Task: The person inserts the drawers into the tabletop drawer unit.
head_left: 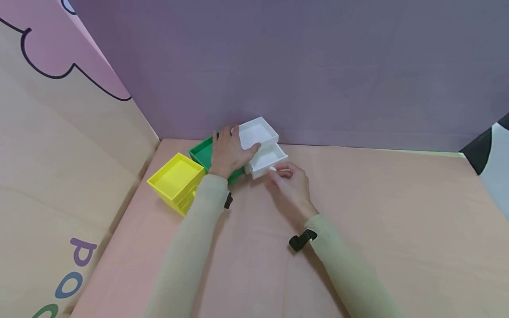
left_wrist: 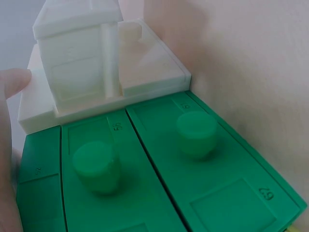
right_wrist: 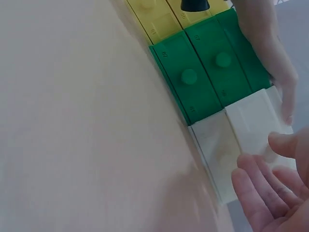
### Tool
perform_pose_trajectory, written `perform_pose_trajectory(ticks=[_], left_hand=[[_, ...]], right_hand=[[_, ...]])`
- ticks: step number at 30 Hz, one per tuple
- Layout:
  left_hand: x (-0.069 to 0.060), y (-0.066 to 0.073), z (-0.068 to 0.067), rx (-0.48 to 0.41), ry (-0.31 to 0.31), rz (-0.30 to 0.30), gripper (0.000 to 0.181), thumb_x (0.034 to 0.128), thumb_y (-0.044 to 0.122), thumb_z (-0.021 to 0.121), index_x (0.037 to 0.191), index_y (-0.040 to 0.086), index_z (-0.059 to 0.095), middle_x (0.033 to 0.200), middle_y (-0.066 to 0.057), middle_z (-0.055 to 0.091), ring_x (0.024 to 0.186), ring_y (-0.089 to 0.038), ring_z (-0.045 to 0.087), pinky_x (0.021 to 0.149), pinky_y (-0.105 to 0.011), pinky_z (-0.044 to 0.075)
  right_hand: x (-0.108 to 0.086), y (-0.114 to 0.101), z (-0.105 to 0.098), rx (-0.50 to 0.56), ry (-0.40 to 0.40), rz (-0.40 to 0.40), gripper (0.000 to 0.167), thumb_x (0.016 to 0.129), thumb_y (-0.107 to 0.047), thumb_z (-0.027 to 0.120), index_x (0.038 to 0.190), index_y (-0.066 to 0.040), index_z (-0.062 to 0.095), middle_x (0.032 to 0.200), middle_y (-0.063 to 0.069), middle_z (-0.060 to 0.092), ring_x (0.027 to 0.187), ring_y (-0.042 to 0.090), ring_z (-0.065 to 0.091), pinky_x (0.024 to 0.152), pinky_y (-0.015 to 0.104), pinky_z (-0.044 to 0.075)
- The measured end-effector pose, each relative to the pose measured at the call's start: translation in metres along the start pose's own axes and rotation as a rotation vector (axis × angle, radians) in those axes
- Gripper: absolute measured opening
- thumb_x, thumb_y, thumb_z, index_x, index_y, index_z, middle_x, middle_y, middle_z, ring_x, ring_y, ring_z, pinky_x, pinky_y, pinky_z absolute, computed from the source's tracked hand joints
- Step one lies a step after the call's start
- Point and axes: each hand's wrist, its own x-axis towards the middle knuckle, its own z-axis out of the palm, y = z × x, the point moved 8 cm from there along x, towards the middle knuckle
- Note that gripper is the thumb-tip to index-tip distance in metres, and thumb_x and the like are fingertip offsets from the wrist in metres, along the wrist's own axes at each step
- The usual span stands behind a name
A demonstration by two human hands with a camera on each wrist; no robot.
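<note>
A white small drawer unit (head_left: 260,129) stands against the back wall with its upper drawer (head_left: 267,160) pulled partway out. At the front of that drawer, my right hand (head_left: 293,185) pinches the round white knob between thumb and fingers; the fingers partly cover it. My left hand (head_left: 229,152) lies with spread fingers over the green drawer unit (head_left: 202,153), its thumb reaching onto the white one. Both green drawers, each with a round knob (left_wrist: 96,166), are closed in the left wrist view. The white unit's lower drawer (right_wrist: 217,154) appears closed.
A yellow drawer unit (head_left: 175,176) stands at the left, at the end of the row. Behind the units rises a purple-grey wall (head_left: 318,79), with a printed side panel (head_left: 71,145) on the left. Pink cloth (head_left: 377,212) covers the table.
</note>
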Motion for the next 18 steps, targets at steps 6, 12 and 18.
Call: perform_pose_trajectory(ticks=[6, 12, 18], left_hand=[[0.001, 0.003, 0.0, 0.009, 0.01, 0.005, 0.097, 0.0961, 0.074, 0.05, 0.163, 0.005, 0.038, 0.164, -0.018, 0.045, 0.155, -0.034, 0.038, 0.133, -0.06, 0.017], [0.001, 0.004, 0.0, 0.012, 0.009, 0.007, 0.097, 0.0961, 0.074, 0.05, 0.163, 0.005, 0.038, 0.163, -0.017, 0.045, 0.155, -0.034, 0.038, 0.133, -0.061, 0.017], [0.0, 0.006, 0.002, 0.015, 0.011, 0.007, 0.097, 0.0962, 0.075, 0.05, 0.163, 0.005, 0.038, 0.164, -0.017, 0.045, 0.155, -0.034, 0.039, 0.133, -0.061, 0.018]], right_hand=[[-0.006, -0.002, -0.016, -0.073, 0.021, -0.074, 0.03, 0.096, -0.026, 0.08, 0.118, -0.006, 0.074, 0.11, 0.014, 0.08, 0.1, 0.027, 0.079, 0.076, 0.016, 0.058], [-0.01, -0.002, -0.017, -0.073, 0.027, -0.129, 0.023, 0.097, -0.026, 0.08, 0.113, -0.011, 0.079, 0.109, 0.01, 0.081, 0.096, 0.024, 0.078, 0.076, 0.018, 0.059], [-0.013, -0.003, -0.011, -0.073, 0.041, -0.175, 0.016, 0.096, -0.016, 0.08, 0.11, -0.008, 0.078, 0.106, 0.011, 0.081, 0.093, 0.026, 0.078, 0.078, 0.016, 0.059]])
